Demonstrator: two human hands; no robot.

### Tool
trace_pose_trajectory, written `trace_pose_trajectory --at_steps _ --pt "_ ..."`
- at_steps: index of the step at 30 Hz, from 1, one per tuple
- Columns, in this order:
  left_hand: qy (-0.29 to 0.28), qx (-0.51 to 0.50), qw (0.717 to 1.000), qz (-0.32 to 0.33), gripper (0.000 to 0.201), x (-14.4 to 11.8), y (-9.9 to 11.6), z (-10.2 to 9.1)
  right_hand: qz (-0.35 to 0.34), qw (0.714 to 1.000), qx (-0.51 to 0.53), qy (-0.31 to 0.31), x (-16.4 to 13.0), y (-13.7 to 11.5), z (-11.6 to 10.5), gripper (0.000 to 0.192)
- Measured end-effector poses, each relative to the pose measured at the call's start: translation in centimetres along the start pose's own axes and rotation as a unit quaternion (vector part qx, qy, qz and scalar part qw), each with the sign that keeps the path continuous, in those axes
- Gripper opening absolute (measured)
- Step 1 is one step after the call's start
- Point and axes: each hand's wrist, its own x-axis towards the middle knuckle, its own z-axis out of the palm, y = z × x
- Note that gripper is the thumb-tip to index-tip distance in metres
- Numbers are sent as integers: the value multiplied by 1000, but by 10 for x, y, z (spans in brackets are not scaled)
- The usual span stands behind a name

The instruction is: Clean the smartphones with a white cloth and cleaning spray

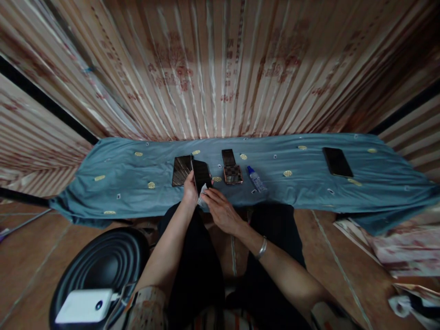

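Note:
My left hand (189, 190) is wrapped round the edge of a dark smartphone (201, 174), tilted above the near side of the bench. In my right hand (220, 208) a small white cloth (202, 190) is pinched, pressed against the phone's lower part. Behind the phone a black tablet-like device (182, 170) with a shiny screen lies on the cloth cover. Just right of my hands sits an opened compact case (233, 174) with a checkered lower half. Beyond it a clear bottle with a blue cap (257, 179) lies on its side.
A blue-green patterned cloth (295, 192) covers the long bench. Another black phone (337, 162) lies far right. At lower left, a white power bank (84, 305) with a cable rests on a round black stool (99, 256). Printed curtains (206, 68) hang behind the bench.

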Motion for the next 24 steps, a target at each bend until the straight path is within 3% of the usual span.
trace_pose_trajectory --at_steps 5,12,19,24 --pt "-12 4 1000 -22 45 -3 -2 1 3 1000 -19 3 0 3 2 50" --pt "-8 31 999 -27 32 -2 -9 -1 33 998 -36 34 4 13 4 49" --pt "-23 19 999 -21 36 4 -8 -4 9 999 -20 31 3 9 6 48" --pt "3 25 1000 -11 34 6 -10 -5 15 999 -17 33 3 9 8 50"
